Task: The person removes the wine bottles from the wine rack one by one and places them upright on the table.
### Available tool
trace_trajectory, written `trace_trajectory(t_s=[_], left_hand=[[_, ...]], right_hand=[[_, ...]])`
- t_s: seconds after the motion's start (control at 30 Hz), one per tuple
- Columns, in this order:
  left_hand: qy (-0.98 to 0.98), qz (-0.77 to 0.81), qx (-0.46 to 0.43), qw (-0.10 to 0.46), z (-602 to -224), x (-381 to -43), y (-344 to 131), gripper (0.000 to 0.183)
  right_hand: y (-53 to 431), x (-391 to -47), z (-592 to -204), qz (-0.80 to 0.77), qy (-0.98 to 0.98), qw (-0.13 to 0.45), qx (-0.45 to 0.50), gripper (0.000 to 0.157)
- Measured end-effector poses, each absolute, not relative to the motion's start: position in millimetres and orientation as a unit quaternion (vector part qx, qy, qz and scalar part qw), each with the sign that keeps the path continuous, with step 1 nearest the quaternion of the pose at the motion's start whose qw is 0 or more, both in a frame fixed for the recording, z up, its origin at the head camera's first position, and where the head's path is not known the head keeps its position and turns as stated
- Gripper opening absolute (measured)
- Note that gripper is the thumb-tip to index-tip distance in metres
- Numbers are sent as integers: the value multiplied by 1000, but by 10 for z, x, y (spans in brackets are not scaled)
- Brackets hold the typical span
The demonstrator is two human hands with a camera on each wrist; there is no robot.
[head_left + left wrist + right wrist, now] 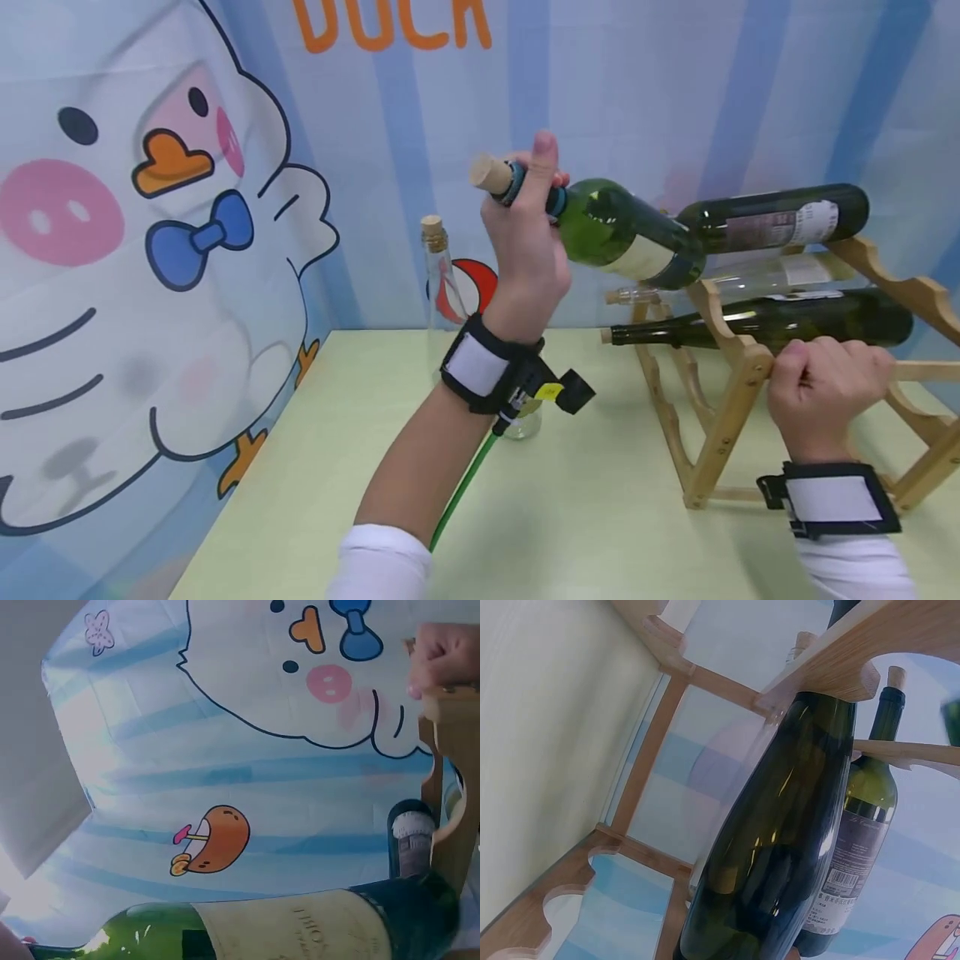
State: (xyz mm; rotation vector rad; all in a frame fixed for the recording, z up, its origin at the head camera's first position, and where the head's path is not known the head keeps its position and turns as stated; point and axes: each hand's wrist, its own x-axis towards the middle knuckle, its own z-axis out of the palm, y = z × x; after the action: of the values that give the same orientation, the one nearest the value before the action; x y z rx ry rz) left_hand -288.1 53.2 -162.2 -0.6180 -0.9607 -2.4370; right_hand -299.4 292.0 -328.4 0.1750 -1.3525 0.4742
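Observation:
My left hand [528,242] grips the neck of a green wine bottle [596,221], its thumb pointing up beside the cork. The bottle is tilted, cork end to the upper left, and its base overlaps the near top corner of the wooden wine rack [723,425]. In the left wrist view its cream label [285,926] shows along the bottom. My right hand [828,396] holds the top of the rack's near side in a fist. Close behind that fist lies a dark green bottle [772,323], its corked neck pointing left.
The rack also bears a dark bottle with a label [780,218] and a clear bottle [787,271]. A clear corked bottle [438,275] stands on the pale table [600,517], behind my left forearm. The base of a glass vessel [525,423] shows below the left wrist strap. A printed cloth backdrop [637,83] hangs behind.

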Motion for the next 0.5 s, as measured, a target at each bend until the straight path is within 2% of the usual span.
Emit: trace_trajectory(t_s=[0.1, 0.17, 0.37, 0.5], left_hand=[[-406, -833, -259, 272, -1585, -2768, 457, 20], [-437, -815, -276, 263, -1572, -2703, 390, 22], [-528, -793, -280, 119, -1737, -2568, 61, 29], [-605, -743, -271, 87, -1951, -2565, -241, 28]], right_hand=[[2947, -2987, -3283, 213, -622, 749, 81, 40], [2954, -2984, -3284, 215, -621, 749, 80, 40], [2937, -2970, -3296, 223, -623, 746, 80, 41], [2915, -2965, -3273, 223, -630, 739, 84, 42]])
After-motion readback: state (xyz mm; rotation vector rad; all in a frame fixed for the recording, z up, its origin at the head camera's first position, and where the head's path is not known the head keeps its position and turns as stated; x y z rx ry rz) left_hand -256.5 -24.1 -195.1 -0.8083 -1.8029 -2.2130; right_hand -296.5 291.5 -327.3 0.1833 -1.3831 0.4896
